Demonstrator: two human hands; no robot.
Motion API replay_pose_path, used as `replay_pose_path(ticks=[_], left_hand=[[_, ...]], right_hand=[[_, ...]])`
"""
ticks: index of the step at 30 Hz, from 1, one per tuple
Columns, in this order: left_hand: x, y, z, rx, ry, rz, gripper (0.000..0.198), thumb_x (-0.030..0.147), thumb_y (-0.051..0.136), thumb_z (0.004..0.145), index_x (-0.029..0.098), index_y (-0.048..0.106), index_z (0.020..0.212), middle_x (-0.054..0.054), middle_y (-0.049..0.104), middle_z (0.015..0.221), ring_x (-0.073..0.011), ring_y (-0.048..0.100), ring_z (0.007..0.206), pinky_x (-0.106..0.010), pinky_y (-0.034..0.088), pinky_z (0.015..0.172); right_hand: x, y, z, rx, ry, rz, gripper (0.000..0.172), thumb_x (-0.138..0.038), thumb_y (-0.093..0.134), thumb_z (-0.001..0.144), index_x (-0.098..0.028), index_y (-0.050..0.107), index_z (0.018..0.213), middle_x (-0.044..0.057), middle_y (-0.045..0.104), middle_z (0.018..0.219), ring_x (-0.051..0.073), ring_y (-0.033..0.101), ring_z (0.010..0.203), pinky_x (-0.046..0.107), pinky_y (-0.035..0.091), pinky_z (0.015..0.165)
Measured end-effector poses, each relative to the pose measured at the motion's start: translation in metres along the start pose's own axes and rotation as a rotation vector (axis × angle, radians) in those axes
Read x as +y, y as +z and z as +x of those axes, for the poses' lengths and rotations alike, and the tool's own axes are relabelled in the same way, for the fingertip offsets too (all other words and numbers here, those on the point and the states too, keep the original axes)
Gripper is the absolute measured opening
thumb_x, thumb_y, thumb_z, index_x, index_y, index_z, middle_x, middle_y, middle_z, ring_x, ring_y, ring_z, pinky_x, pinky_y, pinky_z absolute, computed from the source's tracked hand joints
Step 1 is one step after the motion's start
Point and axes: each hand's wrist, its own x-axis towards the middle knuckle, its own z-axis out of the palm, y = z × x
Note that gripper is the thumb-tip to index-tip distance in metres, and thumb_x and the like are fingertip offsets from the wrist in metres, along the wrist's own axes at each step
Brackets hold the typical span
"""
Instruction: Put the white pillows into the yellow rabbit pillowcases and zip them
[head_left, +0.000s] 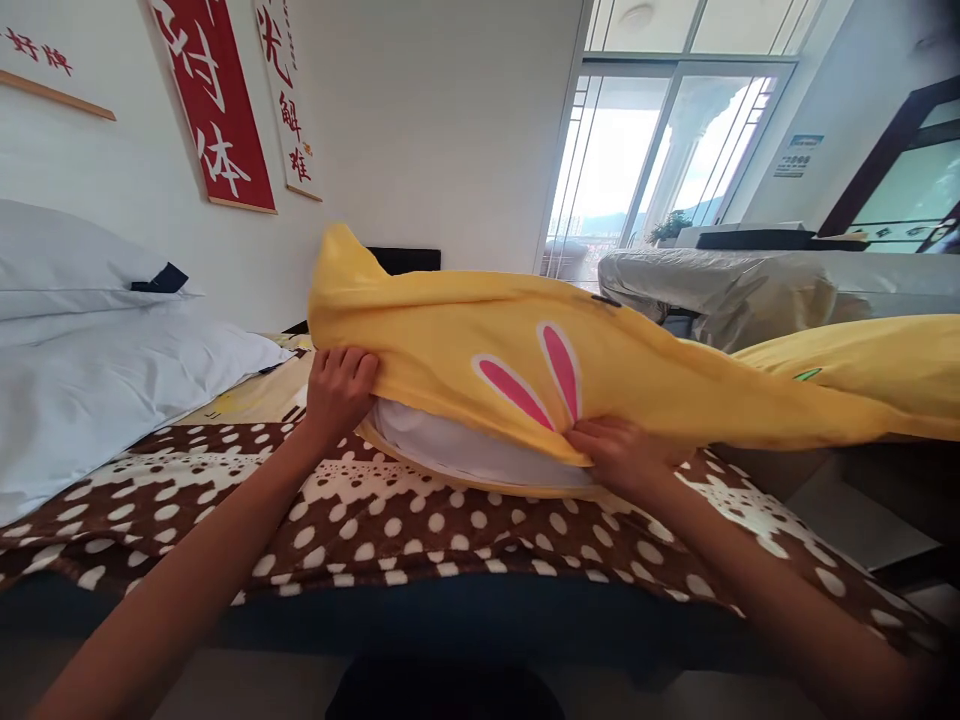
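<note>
A yellow pillowcase (450, 330) with two pink, white-edged ear shapes lies over a white pillow (465, 440). The pillow shows through the case's open side, which faces me. My left hand (339, 388) has its fingers curled round the case's left edge, its thumb hidden. At the right end of the opening, my right hand (619, 455) is closed on the case's upper edge, just under the pink ears. From there the yellow cloth stretches away to the right.
White pillows (112, 390) lie at the left on a brown polka-dot blanket (420, 525). More yellow cloth (870, 360) is at the right. Behind it stands furniture under a plastic cover (720, 290), before a glass door (615, 150). Red and white scrolls (217, 100) hang on the wall.
</note>
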Motion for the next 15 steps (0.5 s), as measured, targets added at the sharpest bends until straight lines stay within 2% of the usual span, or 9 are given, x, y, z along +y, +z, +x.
replay_pose_path(ticks=[3,6,8,11,15], left_hand=[[0.006,0.014,0.01,0.0,0.007,-0.014,0.022,0.01,0.04,0.086,0.019,0.058,0.077,-0.009,0.06,0.075,-0.0254,0.05,0.076,-0.036,0.034,0.07],[0.01,0.025,0.002,-0.043,0.027,-0.053,0.024,0.009,0.04,0.086,0.019,0.058,0.074,-0.008,0.058,0.071,-0.0247,0.051,0.073,-0.035,0.036,0.07],[0.008,0.029,-0.008,-0.092,0.029,-0.085,0.023,0.008,0.041,0.085,0.018,0.058,0.073,-0.009,0.058,0.071,-0.0247,0.051,0.072,-0.034,0.037,0.068],[0.004,0.032,-0.017,-0.184,0.026,-0.121,0.021,0.005,0.043,0.083,0.017,0.058,0.075,-0.01,0.059,0.073,-0.0251,0.053,0.072,-0.034,0.038,0.067],[0.004,0.043,-0.009,-0.3,0.024,-0.123,0.017,0.006,0.045,0.082,0.016,0.058,0.079,-0.011,0.061,0.076,-0.0268,0.056,0.075,-0.035,0.04,0.067]], right_hand=[[-0.006,0.003,0.009,-0.306,0.074,0.066,0.023,-0.003,0.045,0.065,-0.018,0.061,0.07,0.003,0.066,0.071,0.015,0.058,0.066,0.027,0.028,0.06],[-0.006,0.001,0.018,-0.512,0.14,0.084,0.023,-0.005,0.046,0.069,-0.017,0.064,0.075,0.005,0.069,0.078,0.016,0.061,0.072,0.026,0.028,0.06],[-0.005,0.0,0.024,-0.566,0.148,0.07,0.024,-0.006,0.046,0.072,-0.017,0.066,0.079,0.007,0.07,0.081,0.017,0.062,0.075,0.025,0.03,0.063],[-0.002,0.007,0.036,-0.573,0.152,0.027,0.024,-0.01,0.048,0.074,-0.018,0.068,0.084,0.009,0.071,0.082,0.019,0.063,0.076,0.026,0.032,0.065],[0.008,0.027,0.053,-0.519,0.223,-0.029,0.025,-0.011,0.048,0.073,-0.018,0.067,0.087,0.009,0.071,0.085,0.02,0.064,0.076,0.027,0.031,0.061]])
